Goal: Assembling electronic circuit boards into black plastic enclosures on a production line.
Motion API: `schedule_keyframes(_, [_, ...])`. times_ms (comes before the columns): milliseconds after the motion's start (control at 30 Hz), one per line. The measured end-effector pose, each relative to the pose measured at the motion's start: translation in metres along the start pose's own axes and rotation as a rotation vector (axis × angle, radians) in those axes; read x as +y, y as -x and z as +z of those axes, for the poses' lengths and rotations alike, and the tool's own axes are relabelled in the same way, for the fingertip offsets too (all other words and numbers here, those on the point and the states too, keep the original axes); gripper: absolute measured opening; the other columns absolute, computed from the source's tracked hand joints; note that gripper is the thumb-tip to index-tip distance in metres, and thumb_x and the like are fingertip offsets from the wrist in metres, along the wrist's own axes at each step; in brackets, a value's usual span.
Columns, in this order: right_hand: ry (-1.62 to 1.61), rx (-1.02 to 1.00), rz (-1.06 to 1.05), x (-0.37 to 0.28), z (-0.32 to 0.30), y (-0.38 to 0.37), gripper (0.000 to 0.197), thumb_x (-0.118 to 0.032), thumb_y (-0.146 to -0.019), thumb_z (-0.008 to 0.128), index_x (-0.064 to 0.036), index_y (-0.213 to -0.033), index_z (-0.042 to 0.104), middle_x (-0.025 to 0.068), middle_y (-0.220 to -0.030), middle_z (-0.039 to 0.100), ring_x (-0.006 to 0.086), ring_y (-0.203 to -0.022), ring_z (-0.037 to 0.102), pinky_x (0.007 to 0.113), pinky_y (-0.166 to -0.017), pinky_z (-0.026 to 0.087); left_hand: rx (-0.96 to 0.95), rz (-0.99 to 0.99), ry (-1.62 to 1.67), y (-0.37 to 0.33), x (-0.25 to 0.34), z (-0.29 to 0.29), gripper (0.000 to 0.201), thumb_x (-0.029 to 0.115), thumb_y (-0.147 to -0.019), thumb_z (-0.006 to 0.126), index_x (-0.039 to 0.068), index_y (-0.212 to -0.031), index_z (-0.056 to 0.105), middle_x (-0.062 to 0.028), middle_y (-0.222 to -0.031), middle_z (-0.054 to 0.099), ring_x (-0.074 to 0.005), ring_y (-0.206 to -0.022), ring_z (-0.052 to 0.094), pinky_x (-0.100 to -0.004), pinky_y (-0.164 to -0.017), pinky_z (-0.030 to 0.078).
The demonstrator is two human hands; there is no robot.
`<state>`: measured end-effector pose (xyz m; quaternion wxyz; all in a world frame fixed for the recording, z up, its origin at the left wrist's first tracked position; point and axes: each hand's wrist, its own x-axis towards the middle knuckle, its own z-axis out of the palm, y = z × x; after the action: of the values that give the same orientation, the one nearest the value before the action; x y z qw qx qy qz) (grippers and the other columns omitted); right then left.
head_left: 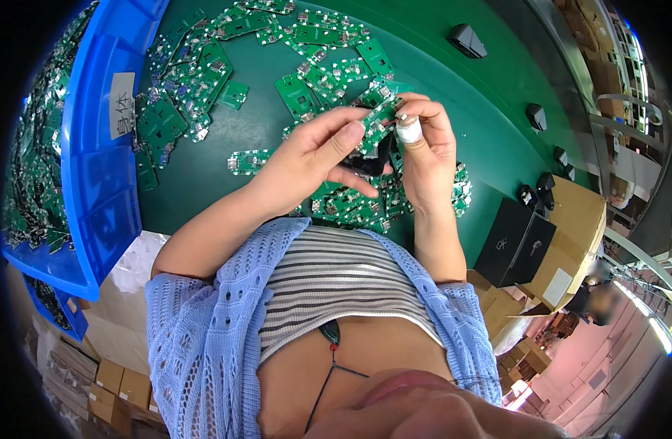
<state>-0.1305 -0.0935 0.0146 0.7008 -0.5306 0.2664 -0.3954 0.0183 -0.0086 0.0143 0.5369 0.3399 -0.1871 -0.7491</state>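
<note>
My left hand [318, 150] grips a narrow green circuit board [378, 126], its thumb pressed on the board's near left end. Under that board, between the two hands, sits a black piece [369, 162], mostly hidden. My right hand [430, 143] has its thumb and forefinger pinched together at the board's right edge; what lies between the fingertips is too small to make out. White wrapping [408, 132] covers the tip of the right thumb. Several loose circuit boards [351, 208] lie below the hands, and more boards [296, 96] spread beyond them.
On the left stands a large blue bin [94, 183] filled with circuit boards. Heaped boards [193, 80] cover the green table's far left. Small black housings [468, 41] dot the right side, near a black box [513, 243] and an open cardboard box [574, 219].
</note>
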Motion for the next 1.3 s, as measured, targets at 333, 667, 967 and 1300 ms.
schedule_keyframes(333, [-0.365, -0.34, 0.226, 0.012, -0.022, -0.025, 0.011, -0.013, -0.085, 0.06, -0.0075, -0.092, 0.053, 0.0048, -0.096, 0.054, 0.0138, -0.091, 0.05, 0.027, -0.082, 0.04, -0.148, 0.05, 0.038, -0.001, 0.002, 0.0, 0.026, 0.027, -0.094, 0.044, 0.005, -0.108, 0.049, -0.0044, -0.099, 0.05, -0.0134, -0.081, 0.058, -0.0298, -0.06, 0.056])
schedule_keyframes(667, [0.731, -0.592, -0.151, -0.019, -0.013, -0.032, 0.011, -0.012, -0.08, 0.059, -0.0036, -0.087, 0.055, 0.0063, -0.093, 0.055, 0.0223, -0.095, 0.048, 0.035, -0.087, 0.037, 0.046, 0.148, -0.168, -0.004, -0.011, 0.001, 0.05, 0.006, -0.085, 0.058, 0.009, -0.123, 0.026, -0.008, -0.092, 0.051, -0.0093, -0.072, 0.053, -0.0243, -0.051, 0.053])
schedule_keyframes(967, [0.958, -0.203, -0.465, -0.02, 0.001, -0.01, 0.015, -0.001, -0.07, 0.064, -0.0024, -0.085, 0.06, 0.0081, -0.087, 0.058, 0.0224, -0.084, 0.055, 0.033, -0.075, 0.043, 0.231, 0.351, -0.361, 0.0, -0.001, 0.007, 0.037, -0.001, -0.082, 0.053, 0.007, -0.118, 0.05, -0.0027, -0.099, 0.052, -0.0033, -0.064, 0.049, -0.0182, -0.051, 0.047])
schedule_keyframes(1300, [1.24, -0.286, -0.707, -0.027, 0.007, -0.007, 0.023, -0.001, -0.062, 0.067, -0.007, -0.083, 0.059, 0.0064, -0.079, 0.056, 0.0228, -0.071, 0.054, 0.032, -0.057, 0.044, 0.336, 0.668, -0.846, 0.004, 0.001, 0.007, 0.047, -0.002, -0.073, 0.061, 0.011, -0.118, 0.054, -0.0094, -0.103, 0.054, -0.0186, -0.077, 0.056, -0.0273, -0.066, 0.048])
